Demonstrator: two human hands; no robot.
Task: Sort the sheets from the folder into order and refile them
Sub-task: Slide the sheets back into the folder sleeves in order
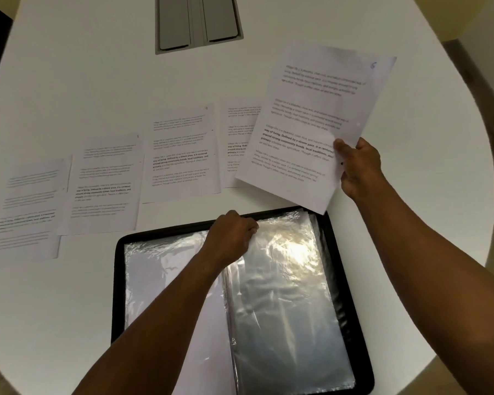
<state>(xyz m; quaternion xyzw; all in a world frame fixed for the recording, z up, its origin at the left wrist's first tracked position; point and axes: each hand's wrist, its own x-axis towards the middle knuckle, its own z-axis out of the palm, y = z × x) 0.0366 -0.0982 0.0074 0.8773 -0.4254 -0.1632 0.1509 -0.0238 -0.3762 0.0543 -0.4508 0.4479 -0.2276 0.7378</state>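
Observation:
An open black folder (351,283) with clear plastic sleeves lies on the white table near me. My left hand (231,235) pinches the top edge of the right-hand sleeve (285,303). My right hand (357,166) holds a printed sheet (311,121) by its right edge, tilted above the table; a handwritten "6" shows in its top corner. Several other printed sheets lie in a row beyond the folder: one at far left (29,212), one beside it (106,183), one in the middle (180,152), and one (237,138) partly hidden under the held sheet.
A grey cable hatch (197,21) is set into the white table (69,67) at the back. The table's curved edge runs along the right (485,195), with floor beyond.

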